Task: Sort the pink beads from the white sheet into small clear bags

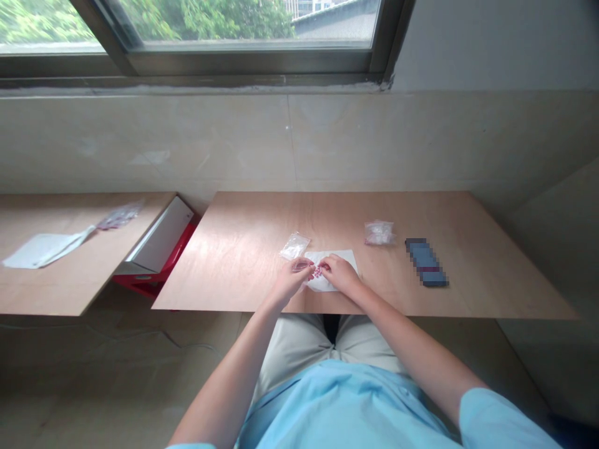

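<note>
My left hand [294, 276] is closed in a pinch at the left edge of a white sheet [347, 257] on the wooden table. A thin, pale reddish loop seems to show at its fingers, too small to make out. From the right, my right hand [340, 273] reaches over the sheet with its fingertips pinched together; what they hold is hidden. Small red-and-white pieces [318, 272] show between the two hands, close to the fingertips. Just beyond my left hand lies a clear plastic bag [295, 246].
Farther right on the table [234, 262] sit a plastic bag of small pale pieces [379, 232] and a pixelated dark, phone-like object [427, 262]. Across a gap, the left table [56, 218] holds white sheets [44, 249] and another plastic bag [119, 216]. A red crate [140, 285] stands low between the tables.
</note>
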`<state>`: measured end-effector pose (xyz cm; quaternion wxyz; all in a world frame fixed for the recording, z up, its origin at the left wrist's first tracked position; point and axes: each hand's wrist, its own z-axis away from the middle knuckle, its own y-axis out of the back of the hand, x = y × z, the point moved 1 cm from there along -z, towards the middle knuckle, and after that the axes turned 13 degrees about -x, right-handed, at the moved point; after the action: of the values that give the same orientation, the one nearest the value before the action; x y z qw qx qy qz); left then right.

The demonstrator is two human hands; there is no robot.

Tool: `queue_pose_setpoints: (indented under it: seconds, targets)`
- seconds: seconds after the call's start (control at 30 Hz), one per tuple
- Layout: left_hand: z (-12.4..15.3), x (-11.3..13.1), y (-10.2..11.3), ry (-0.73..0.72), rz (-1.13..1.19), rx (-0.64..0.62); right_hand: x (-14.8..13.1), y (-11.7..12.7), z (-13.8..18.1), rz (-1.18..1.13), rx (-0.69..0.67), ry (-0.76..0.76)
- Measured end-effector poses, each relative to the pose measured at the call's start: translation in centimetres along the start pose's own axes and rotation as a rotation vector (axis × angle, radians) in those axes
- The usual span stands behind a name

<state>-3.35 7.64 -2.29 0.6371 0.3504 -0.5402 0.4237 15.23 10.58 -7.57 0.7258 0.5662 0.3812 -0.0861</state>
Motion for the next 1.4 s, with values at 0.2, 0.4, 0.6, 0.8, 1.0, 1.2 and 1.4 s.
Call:
queue_pose_setpoints:
  seconds: [0.2,0.4,0.6,0.8,1.0,1.2,1.4]
  targets:
    - [0.1,-0.3,-0.1,0.014,-0.059,0.004,-0.5,0.6,-0.4,-0.164,0.103,0.000]
    - [0.3,-0.1,-0.6,-0.022,-0.049,-0.092,-4.4,3.2,0.2,-0.515,0.120,0.062]
    - [0.1,0.3,-0.6,-0.003,-0.015,-0.038,-4.4,3.1,0.6,-0.419,0.056,0.055]
    - [0.0,0.0,0.0,0.007,-0.030,0.028,-1.8,1.4,0.7,-0.052,-0.099,-0.033]
    - [0.0,-0.3,0.3,0.012,-0.033,0.035,-2.3,0.5,1.4,0.085,-0.103,-0.041]
    - [0.2,0.0,0.1,0.027,-0.031,0.022,-2.8,0.0,1.5,0.138,-0.058,-0.041]
    - [0.3,0.1,-0.2,0.007,-0.063,-0.006,-2.8,2.3,0.6,-0.217,0.012,-0.045]
